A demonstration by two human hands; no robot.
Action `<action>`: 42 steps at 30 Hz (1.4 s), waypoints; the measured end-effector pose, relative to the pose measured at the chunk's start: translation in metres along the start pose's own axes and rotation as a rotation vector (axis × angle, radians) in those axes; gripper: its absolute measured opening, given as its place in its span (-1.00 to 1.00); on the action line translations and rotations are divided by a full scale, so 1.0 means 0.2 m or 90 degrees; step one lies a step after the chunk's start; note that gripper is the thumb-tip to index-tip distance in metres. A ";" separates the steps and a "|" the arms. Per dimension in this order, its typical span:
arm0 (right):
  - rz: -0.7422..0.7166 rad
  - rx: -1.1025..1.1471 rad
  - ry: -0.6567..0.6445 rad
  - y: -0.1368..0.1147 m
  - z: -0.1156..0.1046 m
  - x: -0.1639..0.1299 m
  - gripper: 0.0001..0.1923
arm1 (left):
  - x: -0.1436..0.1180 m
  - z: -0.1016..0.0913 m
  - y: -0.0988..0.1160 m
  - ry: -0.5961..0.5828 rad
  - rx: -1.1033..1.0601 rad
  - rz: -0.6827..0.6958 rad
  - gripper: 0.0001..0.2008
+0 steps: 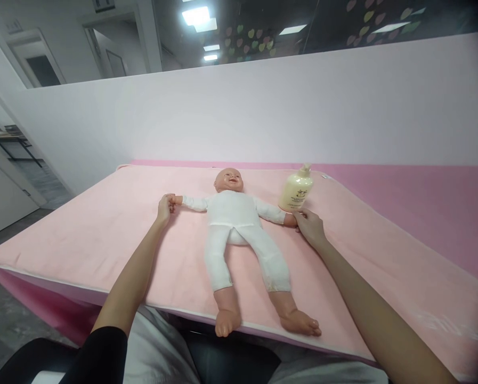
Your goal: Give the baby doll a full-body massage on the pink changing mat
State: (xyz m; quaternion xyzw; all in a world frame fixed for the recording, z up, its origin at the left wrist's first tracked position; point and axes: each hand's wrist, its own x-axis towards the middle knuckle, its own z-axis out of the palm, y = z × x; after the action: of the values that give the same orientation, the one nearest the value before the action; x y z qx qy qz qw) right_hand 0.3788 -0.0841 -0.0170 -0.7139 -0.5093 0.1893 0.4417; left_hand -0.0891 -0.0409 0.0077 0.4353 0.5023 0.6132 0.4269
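A baby doll [234, 213] with a white cloth body lies on its back on a pink padded cover, its head toward the wall and its feet at the near edge. Its arms are stretched out to both sides. My left hand [165, 208] is closed around the doll's hand on the left. On the other side, my right hand [310, 226] grips the doll's other hand between thumb and fingers. Just behind my right hand stands a pale yellow pump bottle [297, 189], close to the doll's forearm.
The pink cover [143, 250] spreads over a table with a darker pink surface [422, 208] at the right. A white wall [262, 112] with dark glass above rises behind it. My legs [154, 346] are below the near edge.
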 end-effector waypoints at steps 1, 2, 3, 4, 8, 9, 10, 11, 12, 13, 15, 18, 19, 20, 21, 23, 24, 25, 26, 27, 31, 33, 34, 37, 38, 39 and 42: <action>-0.001 0.001 0.000 0.00 0.00 0.00 -0.62 | 0.00 0.00 0.00 0.014 0.011 0.011 -0.72; -0.001 0.003 -0.001 0.00 0.00 0.00 -0.63 | 0.00 0.00 -0.01 0.029 0.025 0.024 -0.72; 0.001 0.003 -0.002 -0.01 0.00 0.00 -0.63 | 0.00 0.00 -0.01 0.035 0.039 0.034 -0.73; 0.004 0.003 -0.003 -0.01 0.00 -0.01 -0.63 | 0.00 0.00 -0.02 0.031 0.050 0.039 -0.73; 0.010 -0.010 -0.002 -0.03 -0.01 -0.02 -0.64 | 0.01 0.00 -0.03 0.026 0.067 0.062 -0.77; 0.010 -0.011 -0.002 -0.03 -0.01 -0.02 -0.64 | 0.01 0.00 -0.03 0.027 0.067 0.064 -0.78; 0.008 -0.009 -0.001 -0.03 -0.01 -0.02 -0.63 | 0.01 0.00 -0.03 0.029 0.068 0.066 -0.79; 0.008 -0.007 -0.001 -0.04 -0.01 -0.02 -0.63 | 0.01 0.00 -0.03 0.031 0.069 0.068 -0.80; 0.009 -0.005 -0.001 -0.04 -0.01 -0.02 -0.63 | 0.01 0.00 -0.03 0.032 0.071 0.068 -0.81; 0.011 -0.002 -0.002 -0.04 -0.01 -0.02 -0.63 | 0.01 0.01 -0.03 0.032 0.072 0.069 -0.82; 0.015 0.002 -0.003 -0.05 -0.01 -0.03 -0.63 | 0.01 0.01 -0.03 0.032 0.075 0.068 -0.82; 0.017 0.009 -0.004 -0.05 -0.02 -0.04 -0.63 | 0.02 0.00 -0.04 0.031 0.080 0.064 -0.82; 0.014 0.013 -0.004 -0.06 -0.02 -0.04 -0.63 | 0.02 0.00 -0.04 0.031 0.079 0.060 -0.81; 0.010 0.018 -0.003 -0.06 -0.02 -0.04 -0.64 | 0.02 0.00 -0.05 0.033 0.077 0.057 -0.81; 0.006 0.021 -0.002 -0.05 -0.02 -0.04 -0.64 | 0.02 0.00 -0.05 0.037 0.074 0.056 -0.81; 0.000 0.021 0.000 -0.05 -0.02 -0.04 -0.65 | 0.02 0.00 -0.06 0.047 0.076 0.065 -0.82; 0.000 0.018 0.002 -0.05 -0.02 -0.04 -0.65 | 0.02 0.00 -0.06 0.052 0.083 0.074 -0.82; 0.001 0.017 0.004 -0.05 -0.01 -0.03 -0.65 | 0.01 0.00 -0.06 0.056 0.094 0.083 -0.82; 0.003 0.017 0.004 -0.04 -0.01 -0.03 -0.65 | 0.01 0.00 -0.06 0.058 0.108 0.089 -0.82; 0.005 0.019 0.005 -0.04 -0.01 -0.03 -0.64 | 0.01 0.00 -0.06 0.058 0.124 0.091 -0.80; 0.013 0.019 0.002 -0.03 -0.01 -0.02 -0.65 | 0.00 0.01 -0.06 0.059 0.165 0.086 -0.72; 0.014 0.011 0.000 -0.03 -0.01 -0.02 -0.66 | 0.00 0.01 -0.06 0.058 0.171 0.087 -0.69; 0.013 0.007 -0.001 -0.03 -0.01 -0.02 -0.66 | 0.00 0.01 -0.06 0.058 0.173 0.088 -0.67; 0.011 0.004 -0.004 -0.04 -0.01 -0.03 -0.66 | 0.00 0.00 -0.06 0.057 0.184 0.093 -0.62; 0.013 0.003 -0.004 -0.04 -0.01 -0.03 -0.65 | 0.00 0.00 -0.06 0.056 0.187 0.095 -0.61; 0.014 0.001 -0.005 -0.04 -0.01 -0.03 -0.65 | 0.00 0.00 -0.06 0.054 0.189 0.097 -0.60; 0.017 -0.006 -0.003 -0.04 -0.01 -0.02 -0.64 | 0.00 0.00 -0.06 0.052 0.187 0.099 -0.58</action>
State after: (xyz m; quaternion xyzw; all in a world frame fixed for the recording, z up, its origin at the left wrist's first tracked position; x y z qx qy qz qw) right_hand 0.3746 -0.0888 -0.0108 -0.7225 -0.5016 0.1942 0.4344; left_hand -0.0879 -0.0403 -0.0037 0.5050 0.5683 0.5817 0.2891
